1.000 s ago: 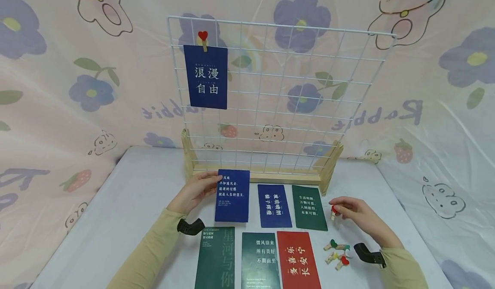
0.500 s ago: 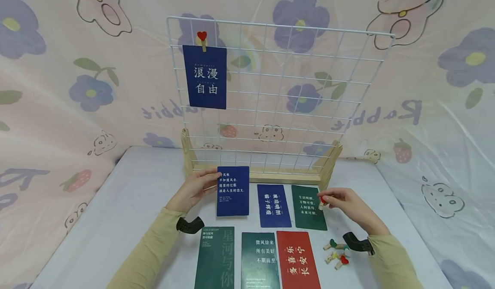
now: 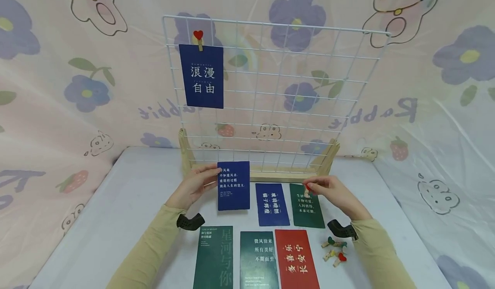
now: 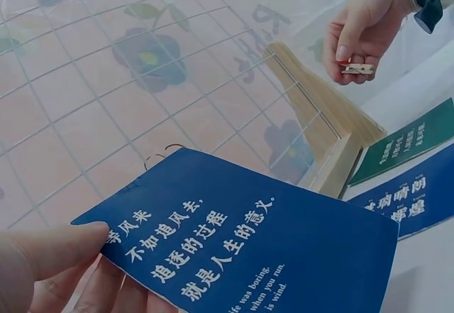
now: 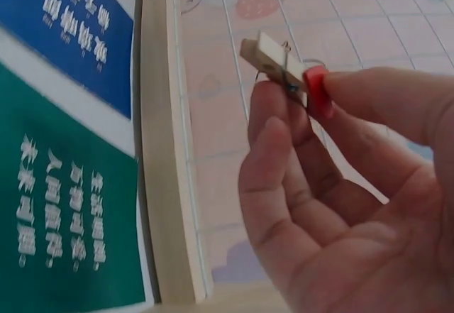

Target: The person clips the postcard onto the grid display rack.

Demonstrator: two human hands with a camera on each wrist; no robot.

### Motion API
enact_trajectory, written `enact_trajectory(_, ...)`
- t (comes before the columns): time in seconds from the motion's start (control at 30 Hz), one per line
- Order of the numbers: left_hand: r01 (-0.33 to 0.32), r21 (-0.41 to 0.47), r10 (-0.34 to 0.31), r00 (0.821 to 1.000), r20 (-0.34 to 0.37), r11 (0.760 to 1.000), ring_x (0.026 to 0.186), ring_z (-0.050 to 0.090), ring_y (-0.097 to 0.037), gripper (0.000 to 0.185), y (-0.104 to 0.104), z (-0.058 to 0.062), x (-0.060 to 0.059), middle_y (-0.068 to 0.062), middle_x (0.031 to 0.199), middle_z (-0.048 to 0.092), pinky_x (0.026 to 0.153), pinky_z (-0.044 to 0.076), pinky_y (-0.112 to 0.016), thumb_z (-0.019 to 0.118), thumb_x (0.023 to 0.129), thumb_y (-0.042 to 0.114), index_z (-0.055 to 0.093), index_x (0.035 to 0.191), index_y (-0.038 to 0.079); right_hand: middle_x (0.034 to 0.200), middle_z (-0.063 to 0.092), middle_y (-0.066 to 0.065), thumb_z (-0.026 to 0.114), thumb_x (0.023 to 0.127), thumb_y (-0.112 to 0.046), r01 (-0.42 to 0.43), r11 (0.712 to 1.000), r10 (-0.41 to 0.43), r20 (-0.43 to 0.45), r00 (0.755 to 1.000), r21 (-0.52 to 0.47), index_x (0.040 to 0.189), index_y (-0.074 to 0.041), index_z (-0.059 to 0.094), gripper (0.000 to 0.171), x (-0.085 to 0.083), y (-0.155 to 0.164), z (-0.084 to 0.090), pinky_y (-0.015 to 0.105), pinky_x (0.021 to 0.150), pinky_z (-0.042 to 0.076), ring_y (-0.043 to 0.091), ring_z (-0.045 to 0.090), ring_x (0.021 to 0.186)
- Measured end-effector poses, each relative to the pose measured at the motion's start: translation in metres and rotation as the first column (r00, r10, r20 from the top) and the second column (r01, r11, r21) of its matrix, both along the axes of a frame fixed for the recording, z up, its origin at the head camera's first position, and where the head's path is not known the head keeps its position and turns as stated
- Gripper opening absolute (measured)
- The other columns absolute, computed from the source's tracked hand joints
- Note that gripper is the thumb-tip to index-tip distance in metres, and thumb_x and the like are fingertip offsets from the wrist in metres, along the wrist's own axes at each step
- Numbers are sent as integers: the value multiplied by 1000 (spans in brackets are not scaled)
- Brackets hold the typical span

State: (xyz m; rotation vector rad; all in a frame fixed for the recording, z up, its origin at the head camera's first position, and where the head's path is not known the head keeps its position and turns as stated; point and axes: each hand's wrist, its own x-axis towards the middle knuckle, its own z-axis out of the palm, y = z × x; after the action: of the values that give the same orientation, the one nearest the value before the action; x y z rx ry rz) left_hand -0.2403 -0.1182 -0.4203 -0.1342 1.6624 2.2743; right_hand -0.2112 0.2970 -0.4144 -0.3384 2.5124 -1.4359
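Our left hand [image 3: 195,186] pinches the blue card [image 3: 233,185] upright by its edge, facing us near the grid [image 3: 270,91]. Our right hand [image 3: 332,193] grips a clip [image 3: 307,190] by its heart end, jaws free.

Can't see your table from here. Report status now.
Left hand holds blue card upright. Right hand pinches red-heart clothespin. Wire grid ahead, nothing in between.

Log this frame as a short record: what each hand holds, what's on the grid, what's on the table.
left hand: holds a blue card upright by its left edge
right hand: pinches a red-heart clothespin
wire grid: one blue card clipped at top left with a heart pin
table: five cards lying flat, blue, green and red
spare pins: small pile at right, near the red card
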Motion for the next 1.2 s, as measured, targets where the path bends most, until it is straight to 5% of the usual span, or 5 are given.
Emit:
enact_trajectory(0.4, -12, 12, 12, 1000, -12, 1000, 90, 64, -14, 25, 2, 10, -3, 0, 96, 68, 89, 52, -32, 61, 94, 6, 58, 119, 1, 113, 63, 15, 57, 98, -22, -59, 997, 58, -21, 998, -54, 122, 1, 62, 34, -10, -24, 10, 36, 89, 50, 35, 58, 100)
enact_trajectory(0.8, 7, 28, -6, 998, -59, 1000, 97, 63, -17, 29, 3, 25, -6, -1, 99, 69, 90, 51, -31, 59, 95, 8, 56, 123, 0, 112, 66, 14, 62, 95, -23, -106, 993, 102, -74, 992, -53, 121, -2, 64, 34, -18, -36, 21, 32, 88, 52, 28, 63, 99)
enact_trajectory(1.2, -9, 33, 11, 997, -73, 999, 94, 63, -15, 29, 7, 38, -7, -2, 100, 67, 93, 49, -32, 59, 95, 7, 56, 124, 0, 113, 65, 15, 59, 96, -16, -165, 986, 163, -77, 984, -16, 118, 0, 64, 28, -24, -46, 38, 41, 91, 51, 34, 61, 102)
